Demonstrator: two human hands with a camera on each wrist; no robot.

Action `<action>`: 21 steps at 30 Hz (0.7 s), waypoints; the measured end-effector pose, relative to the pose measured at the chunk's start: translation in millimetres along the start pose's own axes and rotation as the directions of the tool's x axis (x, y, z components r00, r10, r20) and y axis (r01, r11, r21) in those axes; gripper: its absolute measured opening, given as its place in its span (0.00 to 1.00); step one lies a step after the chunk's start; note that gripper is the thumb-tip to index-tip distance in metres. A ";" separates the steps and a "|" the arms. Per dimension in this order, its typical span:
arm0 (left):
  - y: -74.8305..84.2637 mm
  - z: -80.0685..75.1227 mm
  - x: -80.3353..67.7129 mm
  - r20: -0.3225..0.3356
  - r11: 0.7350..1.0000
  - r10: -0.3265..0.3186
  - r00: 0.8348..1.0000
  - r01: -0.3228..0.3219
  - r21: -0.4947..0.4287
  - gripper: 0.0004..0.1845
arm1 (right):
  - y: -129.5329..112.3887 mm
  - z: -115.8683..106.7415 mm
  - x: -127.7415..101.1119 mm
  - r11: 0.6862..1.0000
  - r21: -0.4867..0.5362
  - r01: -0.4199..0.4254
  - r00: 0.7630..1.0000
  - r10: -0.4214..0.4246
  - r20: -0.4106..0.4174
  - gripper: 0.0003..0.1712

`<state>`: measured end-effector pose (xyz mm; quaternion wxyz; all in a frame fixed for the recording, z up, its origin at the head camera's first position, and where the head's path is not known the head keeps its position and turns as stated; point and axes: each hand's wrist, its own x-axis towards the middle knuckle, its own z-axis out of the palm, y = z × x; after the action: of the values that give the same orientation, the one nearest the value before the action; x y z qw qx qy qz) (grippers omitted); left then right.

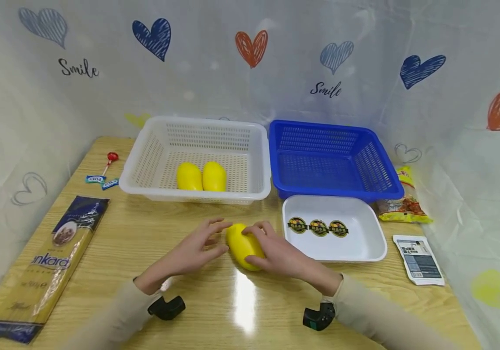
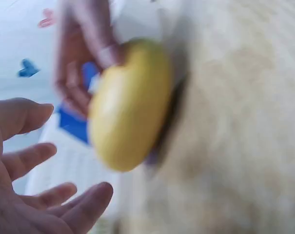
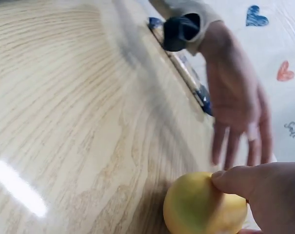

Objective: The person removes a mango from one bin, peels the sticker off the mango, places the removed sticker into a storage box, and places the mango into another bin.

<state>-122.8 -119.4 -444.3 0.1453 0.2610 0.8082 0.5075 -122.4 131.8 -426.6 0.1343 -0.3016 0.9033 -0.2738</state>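
Observation:
In the head view a yellow mango is over the front middle of the table, gripped from its right side by my right hand. The thumb of that hand presses on the mango in the right wrist view. My left hand is at the mango's left side with its fingers spread. A gap separates those fingers from the mango in the left wrist view. Two more yellow mangoes lie side by side in the white basket behind the hands.
Right of the white basket stands a blue basket. A white tray with three round stickers is before it. Food packets lie at the right. Pasta, a lollipop and small candies lie left.

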 end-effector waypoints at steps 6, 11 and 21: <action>15.6 -60.3 -5.9 -0.151 0.990 0.138 0.979 -0.136 0.027 0.21 | 0.4 -1.8 -4.2 0.998 0.006 0.059 0.996 -0.060 0.065 0.26; 17.2 -117.7 -6.4 -0.338 0.972 0.124 0.933 -0.046 0.230 0.21 | -2.1 -21.6 -5.0 0.989 0.091 0.116 0.987 -0.125 0.104 0.24; -29.5 -176.6 -16.3 -0.383 0.940 -0.299 0.874 0.339 0.041 0.36 | -12.6 -78.9 48.0 0.969 0.237 0.063 0.994 -0.039 -0.104 0.27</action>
<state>-205.7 -270.4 -393.1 0.0575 0.0309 0.8789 0.4725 -186.2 126.3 -358.9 0.1180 -0.2922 0.8611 -0.3989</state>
